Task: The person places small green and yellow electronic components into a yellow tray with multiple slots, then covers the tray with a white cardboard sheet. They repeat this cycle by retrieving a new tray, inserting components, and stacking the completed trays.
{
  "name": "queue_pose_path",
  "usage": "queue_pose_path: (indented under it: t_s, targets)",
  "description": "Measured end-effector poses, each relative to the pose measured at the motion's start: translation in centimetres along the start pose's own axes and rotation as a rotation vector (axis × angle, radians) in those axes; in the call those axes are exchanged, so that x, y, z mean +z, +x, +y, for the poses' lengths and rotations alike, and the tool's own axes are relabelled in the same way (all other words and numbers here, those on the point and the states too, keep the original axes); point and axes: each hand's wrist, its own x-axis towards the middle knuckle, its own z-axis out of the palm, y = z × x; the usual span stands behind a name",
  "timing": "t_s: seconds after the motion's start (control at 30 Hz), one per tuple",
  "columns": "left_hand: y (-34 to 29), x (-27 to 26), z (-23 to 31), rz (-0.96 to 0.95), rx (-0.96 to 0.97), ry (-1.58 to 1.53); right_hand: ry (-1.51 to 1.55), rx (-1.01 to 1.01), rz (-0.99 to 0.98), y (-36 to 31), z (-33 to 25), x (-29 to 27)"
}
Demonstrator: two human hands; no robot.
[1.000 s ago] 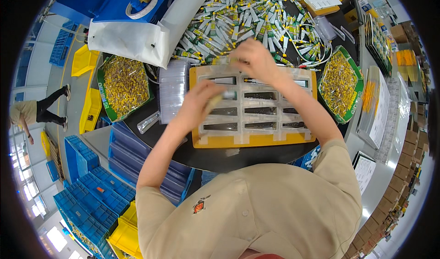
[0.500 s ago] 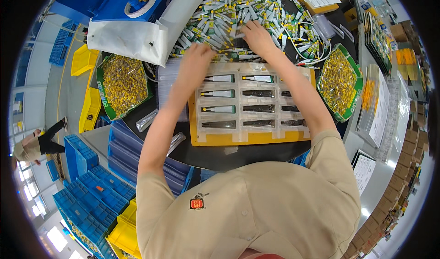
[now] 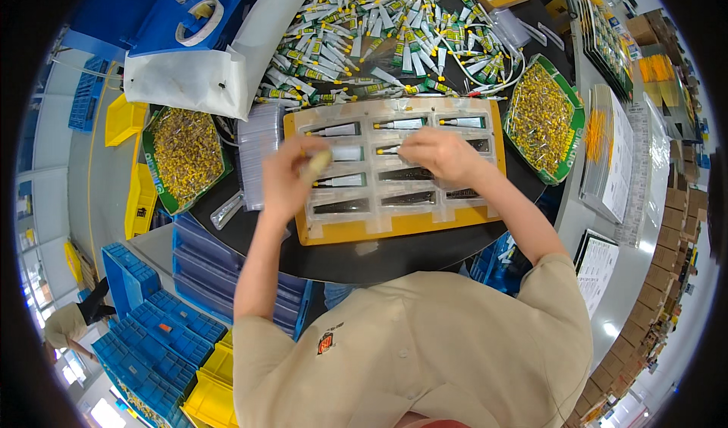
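Observation:
In front of me lies a clear compartment tray [image 3: 370,200] on a yellow board [image 3: 379,231]. Small white-and-green glue tubes [image 3: 400,124] with yellow tips fill its top row and sit in some slots below; other slots look dark. Above the left column, my left hand [image 3: 287,176] is curled and smeared by motion, with a blurred pale yellowish thing at its fingertips. My right hand [image 3: 447,155] is closed at the middle column's second slot, its fingers on a glue tube whose yellow tip shows at the left. That tube's rest is hidden under the fingers.
A big heap of loose tubes [image 3: 371,18] spreads beyond the tray. Green-edged boxes of small yellow-capped parts stand at left [image 3: 182,155] and right [image 3: 542,117]. Stacked clear plastic trays [image 3: 258,155] adjoin the board's left side. Blue crates [image 3: 159,337] stand lower left.
Both hands have come back from the tube heap to over the tray. The top row's right slot and the second row's middle slot now show tubes. My view has shifted slightly.

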Motion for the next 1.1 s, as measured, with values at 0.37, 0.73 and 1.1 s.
queue_pose_path:
  t_s: [0.37,0.73,1.1]
  targets:
    - [-5.5,0.4,0.0,-0.219,0.333,0.489,-0.509,0.713,0.084,8.3,9.0,-1.1]
    - [15.0,-0.8,-5.2,-0.156,0.361,0.891,0.056,0.131,-0.043,-0.5,-2.5,-0.5]
    - [7.5,4.9,0.8,-0.013,0.271,0.147,-0.042,0.432,0.002,12.6,11.5,3.0]
